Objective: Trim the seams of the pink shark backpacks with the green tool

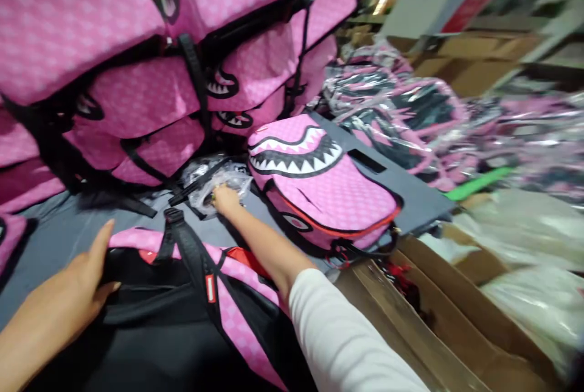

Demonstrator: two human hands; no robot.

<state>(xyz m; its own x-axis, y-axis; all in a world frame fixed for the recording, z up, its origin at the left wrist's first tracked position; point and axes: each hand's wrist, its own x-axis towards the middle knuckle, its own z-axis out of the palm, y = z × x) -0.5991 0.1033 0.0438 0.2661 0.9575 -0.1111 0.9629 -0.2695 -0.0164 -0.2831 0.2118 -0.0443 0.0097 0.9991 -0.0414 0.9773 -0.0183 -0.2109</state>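
My right hand (225,198) reaches forward across the grey table (59,234) and closes on a small clear plastic bag (219,182) with dark parts inside. My left hand (89,276) rests open on the back of a pink and black backpack (228,294) that lies face down in front of me, fingers stretched out along its black panel. Its black shoulder strap (191,252) runs between my two arms. A pink backpack with a shark-mouth print (319,191) lies just right of my right hand.
A tall stack of pink shark-mouth backpacks (137,75) fills the back left. Backpacks wrapped in clear plastic (401,112) pile up at the back right. An open cardboard box (438,319) stands at the table's right edge.
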